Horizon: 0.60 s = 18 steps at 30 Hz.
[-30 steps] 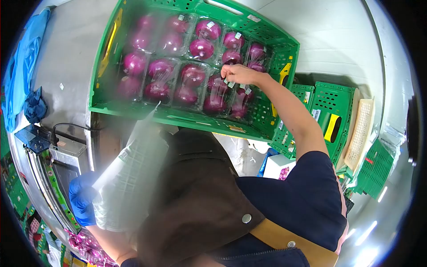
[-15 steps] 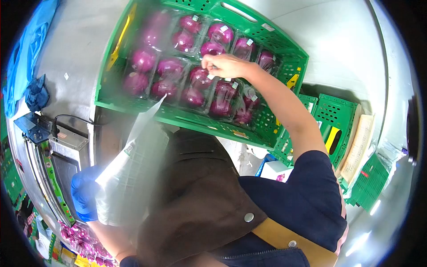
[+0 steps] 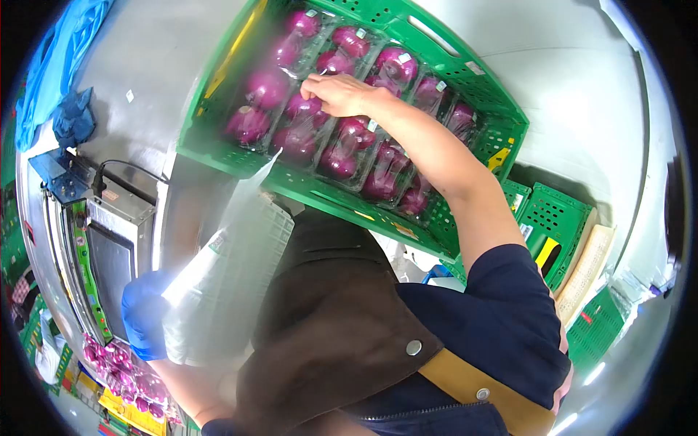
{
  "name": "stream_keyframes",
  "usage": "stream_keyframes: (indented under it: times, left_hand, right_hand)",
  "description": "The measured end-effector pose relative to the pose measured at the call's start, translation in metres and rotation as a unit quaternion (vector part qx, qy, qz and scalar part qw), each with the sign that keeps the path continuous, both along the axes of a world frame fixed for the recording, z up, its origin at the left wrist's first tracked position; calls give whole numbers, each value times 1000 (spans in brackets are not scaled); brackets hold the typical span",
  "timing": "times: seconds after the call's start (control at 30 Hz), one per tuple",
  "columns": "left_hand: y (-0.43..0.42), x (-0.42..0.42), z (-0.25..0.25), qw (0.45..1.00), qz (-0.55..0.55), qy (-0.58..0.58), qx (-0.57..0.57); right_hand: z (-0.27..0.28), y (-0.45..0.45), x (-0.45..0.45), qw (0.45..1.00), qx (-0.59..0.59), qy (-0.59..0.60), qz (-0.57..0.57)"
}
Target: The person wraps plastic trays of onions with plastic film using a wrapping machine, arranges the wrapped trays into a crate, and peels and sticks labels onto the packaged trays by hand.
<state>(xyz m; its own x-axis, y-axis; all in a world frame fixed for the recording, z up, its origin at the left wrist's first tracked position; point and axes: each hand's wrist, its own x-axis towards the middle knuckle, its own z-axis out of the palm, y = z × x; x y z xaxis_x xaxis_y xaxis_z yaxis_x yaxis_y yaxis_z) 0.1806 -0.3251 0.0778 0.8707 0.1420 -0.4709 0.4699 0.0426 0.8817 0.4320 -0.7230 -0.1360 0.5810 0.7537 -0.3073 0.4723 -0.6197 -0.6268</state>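
A green crate (image 3: pixel 211 138) holds two rows of clear packs of red onions (image 3: pixel 338 161), several with small pale stickers. Over the front row my bare right hand (image 3: pixel 338 94) reaches in, fingers bent together at the top of a pack near the crate's left part; what they pinch, if anything, is too small to tell. My left hand (image 3: pixel 145 314), in a blue glove, is closed around the lower end of a translucent plastic bag or film bundle (image 3: pixel 225 283). The bundle's pointed tip rises to the crate's front edge.
At left stands a metal machine (image 3: pixel 116 240) with a black cable. Blue plastic (image 3: pixel 62 73) hangs at the upper left. More bagged red onions (image 3: pixel 127 374) lie at the lower left. Stacked green crates (image 3: pixel 556 218) and a cream tray (image 3: pixel 585 272) are at the right.
My right hand has moved left along the packs, from the right part of the crate. The crate appears farther right and tilted in view. My left hand still holds the plastic.
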Motion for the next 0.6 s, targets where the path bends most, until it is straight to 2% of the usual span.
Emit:
stream_keyframes:
  times: [0.03, 0.07, 0.17, 0.2, 0.23, 0.3, 0.33, 0.37, 0.43, 0.5, 0.53, 0.6]
  left_hand:
    - [-7, 1, 3, 1000, 13, 2, -9]
    - [-12, 1, 7, 999, 31, -8, 16]
    - [3, 3, 0, 996, -71, 24, 49]
    - [-14, 15, 13, 996, -31, 73, -42]
    - [-14, 15, 13, 996, -18, 82, -32]
    - [-14, 12, 9, 995, 2, 101, -11]
    - [-7, 9, -5, 993, -91, 18, 79]
    - [-16, 14, 3, 996, -64, 25, 60]
    - [-43, 27, 26, 999, -14, 37, 22]
    - [-32, 28, 20, 997, -46, 59, -1]
    - [-27, 28, 15, 996, -61, 71, -13]
    - [-24, 26, 11, 996, -52, 68, -13]
  right_hand:
    - [-12, -1, 1, 999, 11, -31, 9]
    - [0, 1, 2, 999, -46, 9, -25]
    - [8, 0, -10, 977, -21, -203, -63]
    - [36, 14, -18, 975, 25, -187, -120]
    - [70, 28, -25, 966, 144, -122, -177]
    - [161, 56, -48, 929, 305, 90, -189]
    - [175, 66, -59, 903, 414, 22, -112]
    - [194, 75, -71, 896, 429, -94, -66]
    - [197, 87, -82, 883, 428, -191, -2]
    - [192, 93, -86, 862, 438, -254, 26]
    - [184, 94, -86, 833, 457, -310, 44]
    - [184, 95, -92, 805, 492, -331, 21]
